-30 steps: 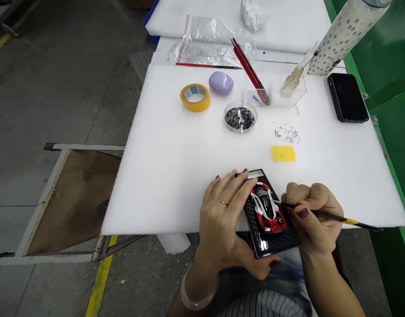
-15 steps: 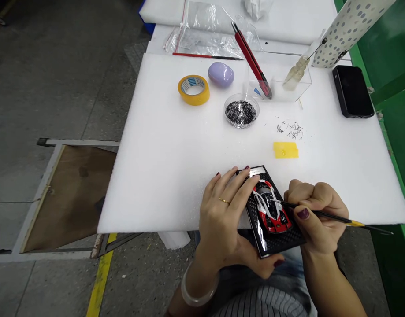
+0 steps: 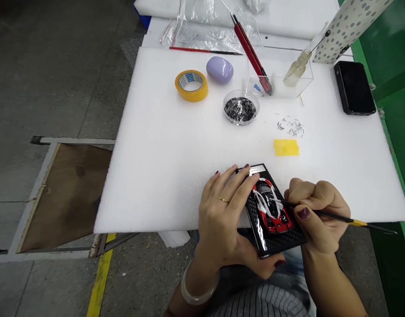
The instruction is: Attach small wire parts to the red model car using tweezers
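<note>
My left hand (image 3: 222,215) holds a black textured base (image 3: 290,240) at the table's front edge, thumb at its lower end and fingers over its upper left side. On the base lies a small red, white and black model car (image 3: 277,222). Between thumb and fingers of my right hand (image 3: 317,215) is a thin black brush with a yellow band (image 3: 357,223); its fine tip is over the middle of the car. Whether the tip touches the car cannot be made out.
Beyond the hands are a yellow tape piece (image 3: 286,147), scattered dark slivers (image 3: 293,127), a round dish of slivers (image 3: 240,109), a tape roll (image 3: 191,95), a purple egg-shaped object (image 3: 220,70), a clear box (image 3: 278,90) with a red cutter (image 3: 250,52), and a black device (image 3: 355,88).
The view has shifted slightly, so the table items appear a little higher. Both hands keep their holds, and the brush tip stays over the car.
</note>
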`<state>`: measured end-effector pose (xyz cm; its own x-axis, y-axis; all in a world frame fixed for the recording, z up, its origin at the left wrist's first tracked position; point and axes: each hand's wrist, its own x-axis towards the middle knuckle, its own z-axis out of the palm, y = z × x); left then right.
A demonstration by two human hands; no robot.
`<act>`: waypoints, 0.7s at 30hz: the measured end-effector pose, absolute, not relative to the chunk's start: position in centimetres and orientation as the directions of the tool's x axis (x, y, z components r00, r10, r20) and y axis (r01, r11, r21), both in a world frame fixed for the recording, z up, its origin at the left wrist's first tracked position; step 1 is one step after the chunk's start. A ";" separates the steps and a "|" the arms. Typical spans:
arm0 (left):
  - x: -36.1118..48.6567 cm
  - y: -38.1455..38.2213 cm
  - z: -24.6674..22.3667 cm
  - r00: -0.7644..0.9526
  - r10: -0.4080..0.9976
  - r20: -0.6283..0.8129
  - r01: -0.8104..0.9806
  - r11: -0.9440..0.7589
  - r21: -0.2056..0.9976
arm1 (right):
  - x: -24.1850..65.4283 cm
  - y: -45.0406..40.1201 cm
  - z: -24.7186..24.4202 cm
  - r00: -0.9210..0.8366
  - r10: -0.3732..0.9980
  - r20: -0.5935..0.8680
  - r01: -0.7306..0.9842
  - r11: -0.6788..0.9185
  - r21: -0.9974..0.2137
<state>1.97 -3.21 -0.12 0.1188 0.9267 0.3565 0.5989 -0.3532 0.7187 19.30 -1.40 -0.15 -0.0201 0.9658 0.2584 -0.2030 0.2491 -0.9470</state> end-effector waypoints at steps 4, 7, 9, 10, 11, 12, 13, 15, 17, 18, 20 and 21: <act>2.0 -3.2 -0.2 0.109 0.927 0.359 0.594 -0.350 0.724 | 19.3 -1.3 -0.1 -0.030 0.961 0.273 -0.199 0.262 -0.944; 2.1 -3.2 -0.2 0.109 0.926 0.362 0.597 -0.352 0.721 | 19.3 -1.3 -0.1 -0.031 0.963 0.268 -0.203 0.257 -0.945; 2.1 -3.2 -0.2 0.107 0.925 0.364 0.596 -0.352 0.722 | 19.3 -1.3 -0.1 -0.031 0.962 0.273 -0.207 0.261 -0.943; 2.1 -3.2 -0.2 0.107 0.925 0.364 0.595 -0.353 0.722 | 19.2 -1.3 0.0 -0.033 0.960 0.278 -0.210 0.266 -0.941; 2.1 -3.2 -0.2 0.106 0.925 0.364 0.595 -0.352 0.723 | 19.2 -1.3 0.0 -0.035 0.959 0.280 -0.214 0.267 -0.940; 2.1 -3.2 -0.2 0.107 0.925 0.363 0.594 -0.353 0.723 | 19.2 -1.3 0.0 -0.038 0.959 0.281 -0.216 0.267 -0.939; 2.0 -3.2 -0.2 0.110 0.925 0.363 0.594 -0.354 0.722 | 19.1 -1.3 0.0 -0.040 0.959 0.281 -0.216 0.266 -0.939; 2.0 -3.2 -0.2 0.116 0.925 0.362 0.595 -0.357 0.720 | 19.1 -1.3 0.1 -0.040 0.959 0.280 -0.211 0.265 -0.941; 2.0 -3.2 -0.2 0.119 0.923 0.365 0.597 -0.361 0.717 | 19.1 -1.3 0.2 -0.038 0.958 0.284 -0.207 0.270 -0.940; 2.0 -3.2 -0.3 0.119 0.922 0.368 0.597 -0.362 0.716 | 19.1 -1.3 0.2 -0.040 0.957 0.289 -0.210 0.274 -0.939; 2.0 -3.2 -0.3 0.115 0.921 0.372 0.597 -0.363 0.716 | 19.0 -1.3 0.2 -0.048 0.954 0.297 -0.222 0.279 -0.934; 2.0 -3.2 -0.3 0.113 0.921 0.374 0.596 -0.364 0.716 | 19.1 -1.3 0.2 -0.052 0.953 0.300 -0.227 0.281 -0.932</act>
<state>2.03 -3.22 -0.31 0.1132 0.9206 0.3737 0.5960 -0.3639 0.7158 19.05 -1.29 0.24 -0.0519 0.9526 0.2997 -0.2270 0.2810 -0.9325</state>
